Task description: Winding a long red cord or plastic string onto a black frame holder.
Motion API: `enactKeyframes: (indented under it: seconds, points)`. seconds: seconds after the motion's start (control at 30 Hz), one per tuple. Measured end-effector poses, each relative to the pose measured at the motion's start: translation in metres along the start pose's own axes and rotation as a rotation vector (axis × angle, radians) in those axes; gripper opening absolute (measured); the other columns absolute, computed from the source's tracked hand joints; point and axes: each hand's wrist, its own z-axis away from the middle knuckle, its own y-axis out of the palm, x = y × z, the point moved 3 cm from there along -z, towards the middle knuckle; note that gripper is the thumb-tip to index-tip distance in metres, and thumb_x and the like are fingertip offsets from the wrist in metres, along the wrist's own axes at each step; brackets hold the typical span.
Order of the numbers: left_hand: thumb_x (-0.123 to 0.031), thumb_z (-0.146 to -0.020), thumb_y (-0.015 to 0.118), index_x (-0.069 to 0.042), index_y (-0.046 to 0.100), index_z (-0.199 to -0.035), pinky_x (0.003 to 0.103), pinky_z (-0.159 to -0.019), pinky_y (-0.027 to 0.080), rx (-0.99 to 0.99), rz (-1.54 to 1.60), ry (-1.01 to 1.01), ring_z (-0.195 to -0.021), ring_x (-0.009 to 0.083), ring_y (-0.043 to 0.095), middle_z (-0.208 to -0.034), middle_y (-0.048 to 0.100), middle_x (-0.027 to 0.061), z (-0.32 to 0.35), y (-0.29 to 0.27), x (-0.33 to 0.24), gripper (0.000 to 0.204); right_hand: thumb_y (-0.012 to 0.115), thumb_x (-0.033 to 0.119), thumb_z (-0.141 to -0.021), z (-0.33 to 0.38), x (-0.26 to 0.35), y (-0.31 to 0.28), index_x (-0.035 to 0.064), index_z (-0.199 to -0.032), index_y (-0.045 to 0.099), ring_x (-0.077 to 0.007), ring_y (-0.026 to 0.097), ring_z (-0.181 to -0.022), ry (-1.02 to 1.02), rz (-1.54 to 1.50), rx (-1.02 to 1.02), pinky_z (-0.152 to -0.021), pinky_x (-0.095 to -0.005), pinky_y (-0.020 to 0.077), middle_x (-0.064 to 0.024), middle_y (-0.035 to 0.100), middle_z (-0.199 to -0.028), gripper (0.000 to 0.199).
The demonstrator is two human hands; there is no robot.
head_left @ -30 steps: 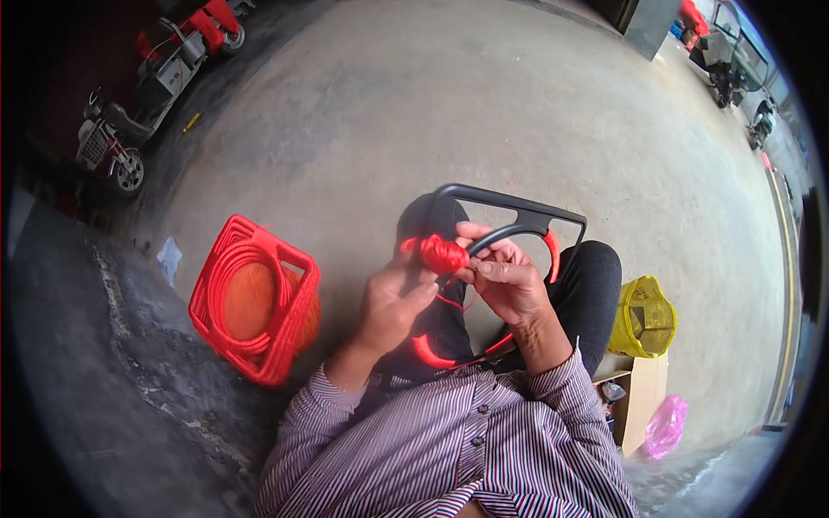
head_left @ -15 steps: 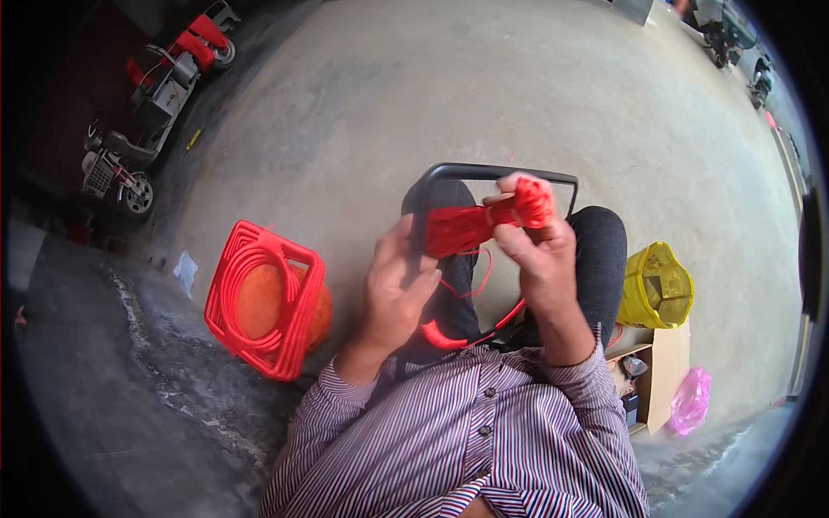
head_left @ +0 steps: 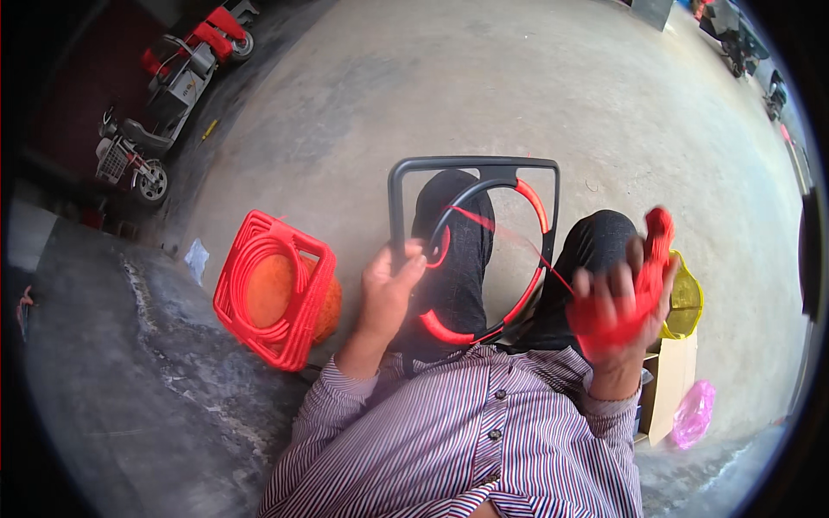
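Observation:
My left hand (head_left: 387, 289) grips the left side of a black frame (head_left: 471, 161), rectangular with a round ring inside, standing over my knees. Parts of the ring are wrapped in red cord (head_left: 447, 328); the rest shows bare black. Out to the right, my right hand (head_left: 623, 302) is closed around a bundle of red cord (head_left: 658, 233), smeared by motion. A thin red strand runs from this bundle across to the upper left of the ring.
At left, a stack of red wrapped frames (head_left: 298, 341) leans by an orange round seat (head_left: 269, 289). To the right are a yellow bucket (head_left: 688, 302), a cardboard box (head_left: 673, 388) and a pink plastic bag (head_left: 693, 414). Parked three-wheelers (head_left: 177, 95) stand at far left.
My right hand has swung from in front of the frame out to the right with the bundle, drawing the strand tight. The black frame now faces up in fuller view, still in my left hand.

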Motion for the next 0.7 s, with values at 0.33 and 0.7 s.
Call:
enactKeyframes:
  seconds: [0.33,0.7]
  points:
    - [-0.016,-0.093,0.054,-0.003,0.051,-0.096,0.029,-0.053,0.050,-0.020,0.280,-0.378,-0.055,0.0181,0.059,-0.072,0.062,0.0129,-0.007,-0.025,0.013,0.014,0.052,0.032,-0.095,0.077,0.023,-0.043,-0.0012,-0.112,0.050,-0.0119,0.047,-0.041,0.207,0.712,-0.554,-0.038,-0.0262,0.0395,-0.0020,0.053,-0.065,0.037]
    - [-0.012,-0.089,0.058,0.000,0.060,-0.091,0.027,-0.063,0.048,0.076,-0.076,-0.002,-0.067,0.0152,0.061,-0.089,0.064,0.0113,0.004,0.025,-0.020,0.012,0.072,0.022,-0.082,-0.048,-0.077,-0.058,-0.0049,-0.085,0.067,-0.0151,0.058,-0.069,0.417,1.246,-0.128,-0.066,-0.0281,0.0471,-0.0088,0.059,-0.085,0.028]
